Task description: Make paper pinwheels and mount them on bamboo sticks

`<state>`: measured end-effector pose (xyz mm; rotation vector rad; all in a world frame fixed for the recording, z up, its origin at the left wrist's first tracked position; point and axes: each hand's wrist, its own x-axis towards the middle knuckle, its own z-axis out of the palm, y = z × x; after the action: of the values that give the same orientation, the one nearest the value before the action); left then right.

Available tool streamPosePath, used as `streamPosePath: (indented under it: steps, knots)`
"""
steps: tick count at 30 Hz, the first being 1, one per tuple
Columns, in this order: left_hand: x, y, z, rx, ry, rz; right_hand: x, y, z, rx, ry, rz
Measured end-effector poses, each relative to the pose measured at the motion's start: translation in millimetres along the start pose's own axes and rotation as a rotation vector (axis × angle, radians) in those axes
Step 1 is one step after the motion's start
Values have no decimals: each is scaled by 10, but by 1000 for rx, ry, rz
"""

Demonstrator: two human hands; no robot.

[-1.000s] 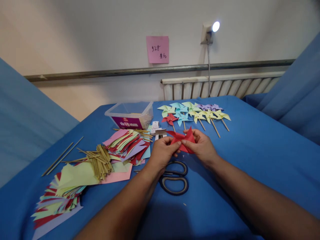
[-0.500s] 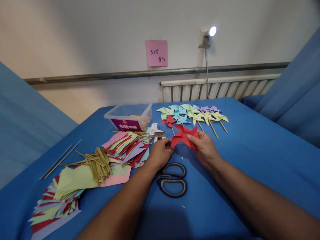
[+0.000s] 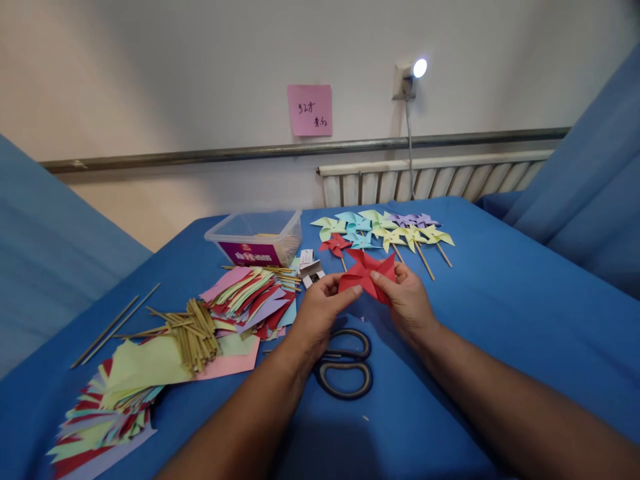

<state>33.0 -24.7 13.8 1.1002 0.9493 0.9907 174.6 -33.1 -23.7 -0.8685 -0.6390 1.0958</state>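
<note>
A red paper pinwheel (image 3: 364,270), its points folded in, is held between my two hands above the table. My left hand (image 3: 323,307) grips its left side, the thumb lying on the paper. On the right side, my right hand (image 3: 410,297) pinches it with the thumb near the centre. Whether a pin goes through the middle is too small to tell. Below my left wrist lie scissors (image 3: 347,380) with dark handles; the forearm covers part of them. Just beyond my left hand stands a small open white box (image 3: 311,272) with dark bits inside.
Finished pinwheels on sticks (image 3: 413,237) lie at the back right. A clear plastic box (image 3: 253,233) stands at the back left. Coloured paper sheets (image 3: 250,300) and a pile of short sticks (image 3: 196,337) spread over the left side of the blue-covered table (image 3: 505,320).
My left hand has moved from beside the small box onto the pinwheel's left side and now grips it. The small box has tilted. My right hand still holds the pinwheel.
</note>
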Motion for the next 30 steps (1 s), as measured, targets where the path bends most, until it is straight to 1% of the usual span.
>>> streamPosePath:
  steps: [3,6,8,12,15,18,23,25,28,30]
  knots:
    - [-12,-49,40,-191,31,-125,-61,38,56,-23,-8,-6]
    - [-3,-101,54,-322,85,-179,-109,77,107,-37,-14,-16]
    - [-1,-123,65,-359,110,-176,-129,89,134,-44,-21,-15]
    - [-11,-132,96,-364,150,-128,-149,72,160,-58,-35,-22]
    - [-5,-105,91,-364,186,-101,-151,49,135,-54,-94,-10]
    - [26,-59,40,-376,210,-85,-149,37,71,-91,-158,-50]
    - [68,10,-58,-384,204,-49,-150,26,-24,-199,-198,-196]
    - [60,31,-69,-378,191,-44,-154,16,-39,-219,-265,-244]
    - [32,55,-58,-362,169,-32,-162,-3,-44,-264,-377,-273]
    - [15,59,-42,-328,156,-38,-168,-15,-37,-289,-365,-267]
